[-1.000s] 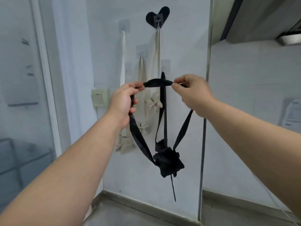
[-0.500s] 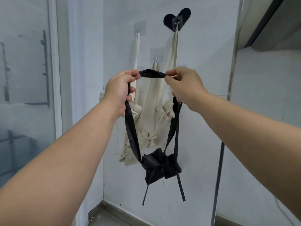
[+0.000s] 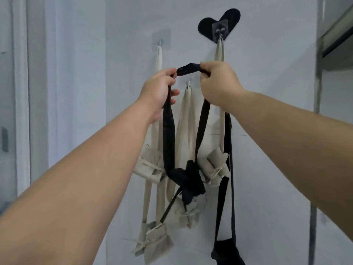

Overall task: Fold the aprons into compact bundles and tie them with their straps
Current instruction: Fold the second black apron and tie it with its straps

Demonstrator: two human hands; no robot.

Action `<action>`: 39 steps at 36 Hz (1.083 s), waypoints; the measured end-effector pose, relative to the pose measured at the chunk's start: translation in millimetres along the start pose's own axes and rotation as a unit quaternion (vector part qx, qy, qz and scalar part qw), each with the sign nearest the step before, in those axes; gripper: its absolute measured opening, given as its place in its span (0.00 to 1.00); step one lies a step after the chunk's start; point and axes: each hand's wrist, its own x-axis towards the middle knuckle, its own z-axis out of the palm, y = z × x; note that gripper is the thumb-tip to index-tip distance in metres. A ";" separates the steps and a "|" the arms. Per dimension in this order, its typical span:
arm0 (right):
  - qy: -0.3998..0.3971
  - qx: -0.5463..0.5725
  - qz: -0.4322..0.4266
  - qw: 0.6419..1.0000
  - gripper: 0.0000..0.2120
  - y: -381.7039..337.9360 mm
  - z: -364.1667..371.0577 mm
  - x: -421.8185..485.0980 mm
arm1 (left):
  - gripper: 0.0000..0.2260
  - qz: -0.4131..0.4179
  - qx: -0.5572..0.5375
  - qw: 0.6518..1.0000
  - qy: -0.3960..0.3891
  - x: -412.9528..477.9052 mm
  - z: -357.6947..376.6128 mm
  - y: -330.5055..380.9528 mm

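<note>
1. While it dangled in front of the wall (image 3: pixel 277 73), the tied black apron bundle (image 3: pixel 188 180) looked light and limp, apt to swing.
2. The left hand (image 3: pixel 158 87) and right hand (image 3: pixel 217 81) each pinched its neck strap (image 3: pixel 188 68), the sensible hold.
3. Behind, beige apron bundles (image 3: pixel 217 167) hung from hooks (image 3: pixel 219 33).

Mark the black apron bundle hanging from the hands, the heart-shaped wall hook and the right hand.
black apron bundle (image 3: pixel 189 178): head view, on the middle of the bunched fabric.
heart-shaped wall hook (image 3: pixel 205 25): head view, on the heart's left lobe.
right hand (image 3: pixel 217 83): head view, on the back of the hand.
</note>
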 end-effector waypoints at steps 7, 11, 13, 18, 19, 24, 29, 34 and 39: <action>-0.155 -0.254 0.028 0.954 0.17 8.6 14.2 -2.6 | 0.14 -0.041 0.089 0.991 -0.091 10.9 -1.2 -24.5; -0.176 -0.269 0.011 0.947 0.20 16.1 15.6 -21.5 | 0.20 -0.011 0.176 0.976 -0.129 -8.2 -4.9 -36.3; -0.172 -0.263 0.012 0.949 0.24 17.9 11.7 -27.0 | 0.20 0.006 0.193 0.973 -0.126 -16.6 -10.1 -35.8; -0.042 -0.179 -0.032 0.982 0.18 6.5 3.9 -60.2 | 0.16 0.031 0.169 0.982 -0.084 -50.2 -27.6 -37.1; -0.011 -0.154 -0.041 0.987 0.16 5.2 4.7 -71.8 | 0.16 0.044 0.172 0.981 -0.072 -59.5 -29.7 -42.5; -0.007 -0.105 -0.069 0.992 0.11 7.3 19.6 -140.0 | 0.16 0.068 0.207 0.975 -0.046 -114.4 -31.9 -81.9; -0.049 -0.119 -0.056 0.990 0.10 30.0 50.0 -198.8 | 0.20 0.055 0.285 0.956 -0.049 -156.6 -28.2 -129.9; -0.097 -0.176 0.007 0.980 0.20 41.4 66.2 -226.9 | 0.19 0.001 0.322 0.945 -0.062 -180.7 -14.1 -159.8; -0.202 -0.180 0.087 0.959 0.27 51.9 73.3 -234.0 | 0.25 0.050 0.478 0.870 -0.106 -181.8 -17.9 -171.1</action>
